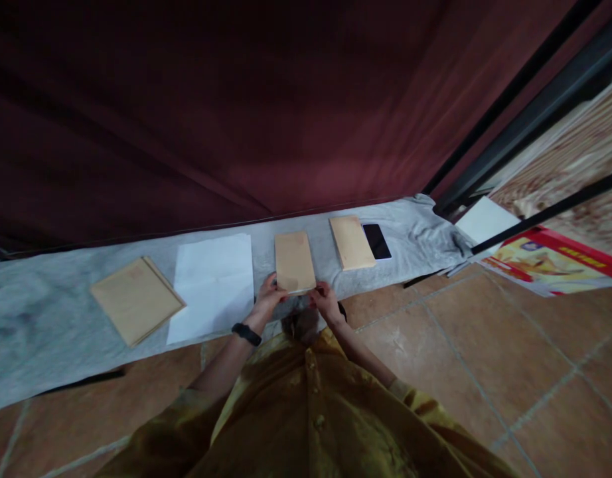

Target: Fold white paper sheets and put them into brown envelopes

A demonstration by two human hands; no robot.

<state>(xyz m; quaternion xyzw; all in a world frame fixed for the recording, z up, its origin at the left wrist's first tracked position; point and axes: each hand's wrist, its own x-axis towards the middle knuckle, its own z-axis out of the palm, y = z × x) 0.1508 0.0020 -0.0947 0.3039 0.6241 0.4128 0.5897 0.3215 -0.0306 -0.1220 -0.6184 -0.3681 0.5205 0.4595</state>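
A brown paper envelope (295, 260) lies in front of me at the middle of the cloth-covered surface, its near edge toward my body. My left hand (269, 297) grips the near left corner, thumb on top. At the near right corner, my right hand (326, 303) has its fingers closed on the edge. Left of the envelope is a white sheet of paper (214, 282). Several brown envelopes (137, 299) lie stacked at an angle, partly over that sheet. Another brown envelope (352, 242) rests to the right, beside a dark-screened phone (376, 241).
A grey cloth (37, 312) covers the long narrow surface. Behind it hangs a dark red curtain (266, 119). Black metal bars (515, 113) and a red and yellow printed box (555, 262) stand at the right. Brown floor tiles (435, 358) show below.
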